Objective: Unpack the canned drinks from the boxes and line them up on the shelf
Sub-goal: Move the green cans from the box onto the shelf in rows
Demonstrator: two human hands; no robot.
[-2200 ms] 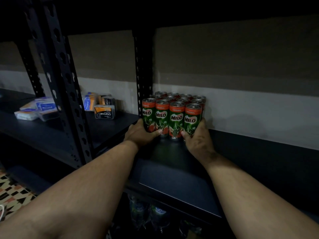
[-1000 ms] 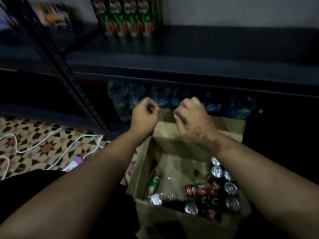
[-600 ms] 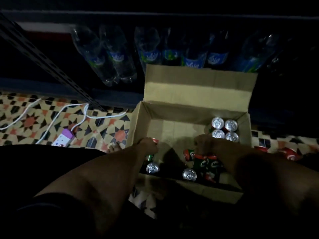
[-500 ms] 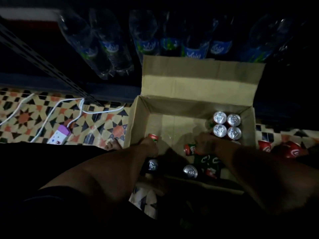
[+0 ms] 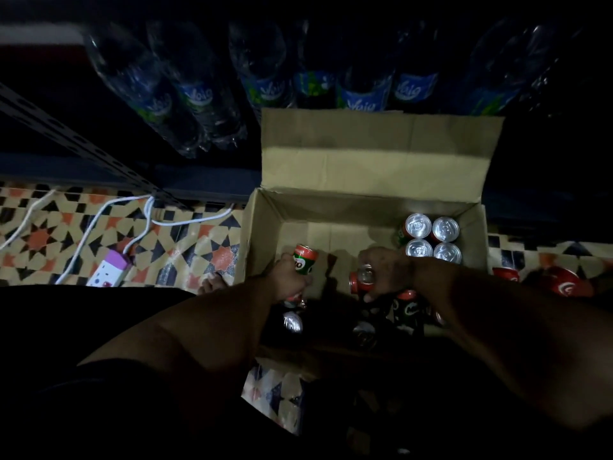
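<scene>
An open cardboard box (image 5: 374,154) sits on the floor below the shelf. My left hand (image 5: 290,282) grips a green and red Milo can (image 5: 304,260) at the box's left side. My right hand (image 5: 386,272) grips another can (image 5: 362,279) near the middle of the box. Several upright cans (image 5: 431,239) stand in the far right corner. More cans (image 5: 406,310) lie in shadow along the near wall, one of them (image 5: 292,322) showing its silver top.
Water bottles (image 5: 199,94) fill the dark bottom shelf behind the box. A white power strip (image 5: 109,268) with cables lies on the patterned floor at left. Red cans (image 5: 569,285) lie on the floor right of the box. A slotted shelf post (image 5: 66,137) runs diagonally at left.
I have turned from the shelf, where both hands pushed a can block, down to the box. Both hands reached in and each took hold of a can and lifted it slightly.
</scene>
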